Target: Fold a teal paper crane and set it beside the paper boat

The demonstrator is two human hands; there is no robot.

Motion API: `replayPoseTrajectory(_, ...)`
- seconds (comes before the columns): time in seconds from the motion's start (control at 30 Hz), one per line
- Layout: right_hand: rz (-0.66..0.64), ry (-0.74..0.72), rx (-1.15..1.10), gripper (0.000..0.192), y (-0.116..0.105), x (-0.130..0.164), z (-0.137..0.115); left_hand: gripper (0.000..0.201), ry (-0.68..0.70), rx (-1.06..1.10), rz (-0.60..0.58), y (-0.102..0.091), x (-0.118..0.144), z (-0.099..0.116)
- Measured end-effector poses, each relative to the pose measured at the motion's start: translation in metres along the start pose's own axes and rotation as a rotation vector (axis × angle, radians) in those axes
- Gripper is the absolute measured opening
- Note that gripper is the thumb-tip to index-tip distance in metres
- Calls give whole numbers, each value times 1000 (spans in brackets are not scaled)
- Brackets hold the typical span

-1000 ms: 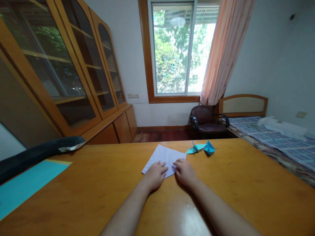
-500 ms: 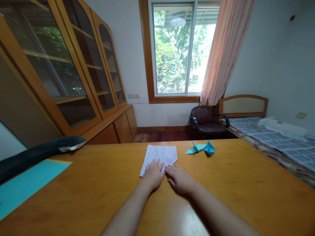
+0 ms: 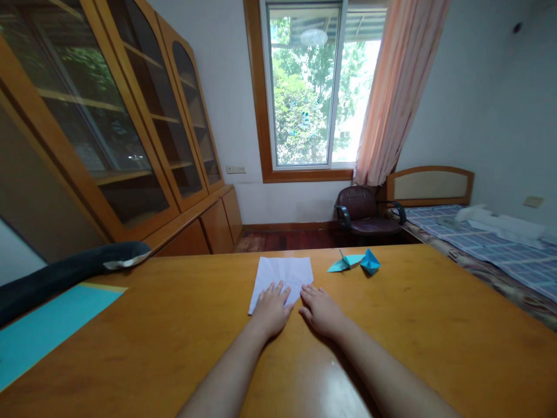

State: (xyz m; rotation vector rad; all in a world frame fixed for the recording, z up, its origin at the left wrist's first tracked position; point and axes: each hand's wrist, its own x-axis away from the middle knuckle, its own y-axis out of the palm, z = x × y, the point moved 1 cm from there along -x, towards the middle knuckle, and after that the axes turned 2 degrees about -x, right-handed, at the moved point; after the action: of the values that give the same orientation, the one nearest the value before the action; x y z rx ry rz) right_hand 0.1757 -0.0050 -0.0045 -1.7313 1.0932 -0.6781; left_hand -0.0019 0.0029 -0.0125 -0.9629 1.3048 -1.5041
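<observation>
Both hands are flat, fingers spread, on the folded white paper sheet (image 3: 282, 274) mid-way across the glossy orange wooden table (image 3: 174, 337). Left hand (image 3: 271, 309) presses its near edge, right hand (image 3: 321, 307) touches its right corner. Two small blue origami pieces (image 3: 357, 262) sit just right of it.

Paper sheet (image 3: 282, 275) on table (image 3: 435, 325), centre. Both hands at its near edge: left hand (image 3: 270, 312), right hand (image 3: 321, 310). Folded paper figures (image 3: 359, 262) right of sheet, apart.
</observation>
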Motion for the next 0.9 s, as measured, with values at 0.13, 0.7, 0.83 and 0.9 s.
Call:
replayPoseTrajectory(0.13, 26, 84, 12, 51, 2, -3, 3, 54, 39, 15, -1, -4, 2, 4)
replayPoseTrajectory(0.7, 68, 212, 64, 62, 2, -4, 13, 67, 269, 198, -83, -16, 10, 2)
replayPoseTrajectory(0.83, 54, 212, 52, 64, 2, -4, 14, 73, 277, 277, -139, -17, 7, -7)
replayPoseTrajectory(0.9, 49, 213, 49, 65, 2, -3, 15, 76, 273, 304, -159, -17, 6, -12)
